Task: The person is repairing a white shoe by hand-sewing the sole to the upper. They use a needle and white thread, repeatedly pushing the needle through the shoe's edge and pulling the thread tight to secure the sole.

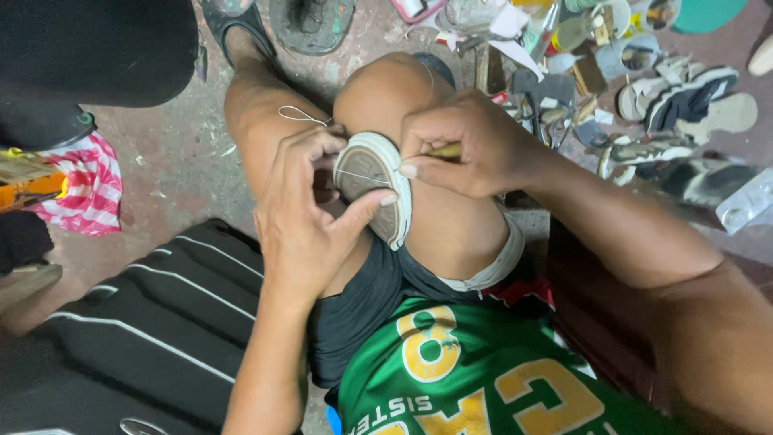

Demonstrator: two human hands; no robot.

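Shoe [372,187] position: where is it held?

Operator: It is wedged sole-outward between the two bare knees, above the concrete floor [173,161]. The left hand [302,213] is clamped around its heel side, thumb pressed on the sole rim. The right hand [471,145] is closed on a yellowish tool handle [444,151] at the opposite rim. The two hands sit close together, one on each side of the sole.

Inspector: What is the first risk?

Operator: A thin white thread [358,175] runs taut across the sole, and a loose loop lies on the left leg. Excess pull would likely snap it or cut the rim.

Inspector: And the tool?

Operator: Its tip is hidden behind the fingers, so its direction cannot be confirmed. If it slips off the rubber, the left thumb and the bare knee lie directly in its probable path.

Inspector: Any holding fault?

Operator: Knee pressure alone fixes the work. Relaxed legs would let it rotate or drop toward the cluttered pile of footwear [676,105]
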